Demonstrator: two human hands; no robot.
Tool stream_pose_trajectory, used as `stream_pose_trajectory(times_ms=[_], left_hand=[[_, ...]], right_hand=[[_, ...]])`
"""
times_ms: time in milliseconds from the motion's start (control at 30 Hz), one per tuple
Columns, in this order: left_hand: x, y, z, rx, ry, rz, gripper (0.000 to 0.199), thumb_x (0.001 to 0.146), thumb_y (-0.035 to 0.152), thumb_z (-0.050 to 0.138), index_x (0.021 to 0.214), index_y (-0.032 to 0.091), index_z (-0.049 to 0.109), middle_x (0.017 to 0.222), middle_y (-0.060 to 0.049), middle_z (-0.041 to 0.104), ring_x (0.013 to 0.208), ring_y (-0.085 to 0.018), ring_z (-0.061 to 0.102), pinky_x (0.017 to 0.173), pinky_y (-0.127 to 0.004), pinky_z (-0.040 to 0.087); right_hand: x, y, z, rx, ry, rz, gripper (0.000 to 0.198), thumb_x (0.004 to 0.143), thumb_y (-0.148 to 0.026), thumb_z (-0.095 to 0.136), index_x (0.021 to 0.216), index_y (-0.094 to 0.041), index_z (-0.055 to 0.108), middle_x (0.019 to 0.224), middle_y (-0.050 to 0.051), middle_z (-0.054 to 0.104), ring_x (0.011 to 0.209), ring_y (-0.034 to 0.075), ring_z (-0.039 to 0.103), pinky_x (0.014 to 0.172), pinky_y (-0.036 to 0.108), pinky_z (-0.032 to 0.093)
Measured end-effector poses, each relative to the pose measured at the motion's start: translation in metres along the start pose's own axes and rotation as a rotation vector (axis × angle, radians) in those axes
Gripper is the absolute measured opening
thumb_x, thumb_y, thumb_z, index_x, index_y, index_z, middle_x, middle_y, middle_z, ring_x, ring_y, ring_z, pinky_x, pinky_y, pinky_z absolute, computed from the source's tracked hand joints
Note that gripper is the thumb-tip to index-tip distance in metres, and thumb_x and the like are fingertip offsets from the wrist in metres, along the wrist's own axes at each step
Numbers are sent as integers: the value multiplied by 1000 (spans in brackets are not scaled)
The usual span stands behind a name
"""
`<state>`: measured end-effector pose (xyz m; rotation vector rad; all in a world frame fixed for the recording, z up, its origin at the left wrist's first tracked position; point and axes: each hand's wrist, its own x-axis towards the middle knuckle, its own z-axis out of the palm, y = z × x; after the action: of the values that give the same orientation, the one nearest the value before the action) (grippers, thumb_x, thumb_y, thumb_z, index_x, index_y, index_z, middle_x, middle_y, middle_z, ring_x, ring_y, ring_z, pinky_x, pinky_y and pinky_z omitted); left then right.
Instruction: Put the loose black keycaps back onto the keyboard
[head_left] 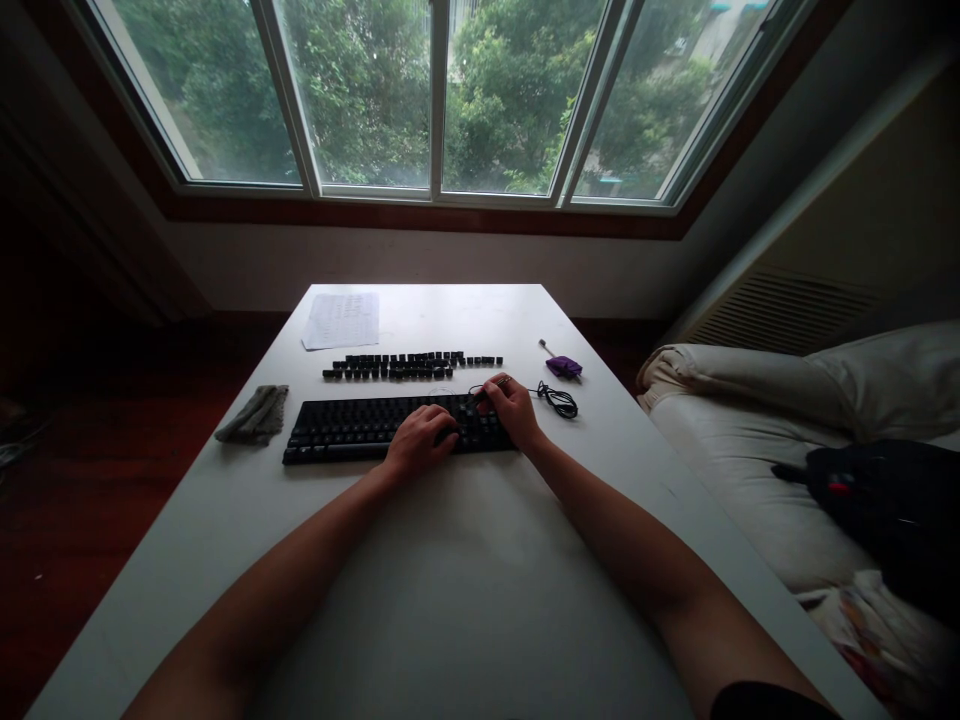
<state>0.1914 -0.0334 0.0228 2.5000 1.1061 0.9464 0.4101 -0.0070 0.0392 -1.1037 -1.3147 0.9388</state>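
Note:
A black keyboard [352,425] lies lengthwise across the white table in front of me. My left hand [424,437] rests on its right-hand half, fingers curled down against the keys. Over the keyboard's right end, my right hand [510,405] is closed in a pinch around a small, thin dark tool whose kind I cannot make out. Its lower end points down and left towards the keys. Behind the keyboard, loose black keycaps [390,366] stand in rows.
A coiled black cable [559,400] lies right of my right hand, with a purple cloth-like item [564,367] behind it. A grey-green cloth [255,415] lies left of the keyboard, and printed paper [341,320] at the far left. A padded seat [720,440] stands beside the table's right edge.

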Motion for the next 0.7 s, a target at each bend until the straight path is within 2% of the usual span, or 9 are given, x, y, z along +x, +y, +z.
stream_pose_trajectory(times_ms=[167, 267, 433, 700], left_hand=[[0, -1, -1, -113, 145, -162, 27, 88, 24, 64, 115, 23, 60, 107, -6, 66, 101, -23, 62, 89, -38, 51], [0, -1, -3, -148, 145, -169, 33, 87, 23, 65, 120, 24, 60, 107, -5, 67, 100, -23, 64, 88, -37, 52], [1, -2, -4, -183, 126, -144, 23, 89, 20, 63, 111, 24, 66, 103, -5, 68, 97, -22, 65, 87, -36, 52], [2, 1, -6, -255, 149, -160, 22, 90, 18, 61, 110, 25, 68, 101, -3, 68, 90, -18, 65, 82, -32, 53]], right_hand=[[-9, -12, 7, 61, -69, -5, 31, 88, -51, 62, 86, -20, 59, 84, 4, 72, 60, 16, 67, 58, 29, 56], [-15, -16, 14, 81, -102, -7, 31, 87, -51, 63, 87, -21, 60, 85, 3, 73, 61, 16, 67, 58, 29, 56], [-19, -17, 17, 92, -122, -2, 32, 87, -53, 64, 88, -21, 60, 82, 2, 72, 62, 16, 68, 59, 29, 57], [-23, -12, 22, 94, -140, 12, 35, 86, -56, 65, 87, -22, 56, 70, -2, 66, 58, 17, 67, 55, 29, 55]])
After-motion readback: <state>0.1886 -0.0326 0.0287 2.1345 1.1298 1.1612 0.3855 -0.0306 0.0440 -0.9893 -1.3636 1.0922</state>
